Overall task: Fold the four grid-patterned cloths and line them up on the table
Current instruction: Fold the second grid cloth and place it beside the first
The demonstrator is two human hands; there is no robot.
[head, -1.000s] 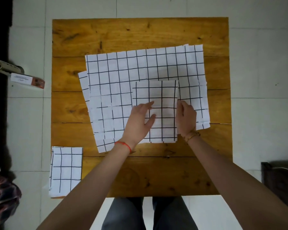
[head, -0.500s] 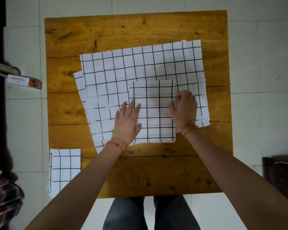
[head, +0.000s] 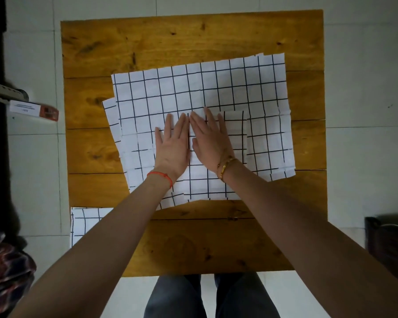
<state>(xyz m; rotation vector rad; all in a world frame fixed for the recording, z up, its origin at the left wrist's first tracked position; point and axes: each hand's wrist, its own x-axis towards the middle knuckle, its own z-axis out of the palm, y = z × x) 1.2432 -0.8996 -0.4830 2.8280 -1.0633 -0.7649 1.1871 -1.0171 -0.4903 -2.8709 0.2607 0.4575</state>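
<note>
— Both hands had slid together since half a second earlier, hadn't they?

— Yes. Before, they sat at opposite edges of the folded cloth [head: 216, 177]; now the left hand [head: 172, 143] and right hand [head: 210, 138] lay side by side, index fingers nearly touching, palms down.

— Gripping anything?

— No. Both were spread flat with fingers extended, pressing on the folded cloth, holding nothing.

— And where was that cloth?

— On top of the unfolded cloths [head: 193, 92], near their front edge, at the middle of the wooden table [head: 170, 35]. A lower cloth's edge peeked out on the left.

— Any others?

— Another folded cloth [head: 85, 221] lay at the table's near left corner, partly hidden by the left forearm, well apart from the stack.

— Wrists?

— A red string [head: 161, 175] on the left, a gold bangle [head: 225, 166] on the right.
</note>
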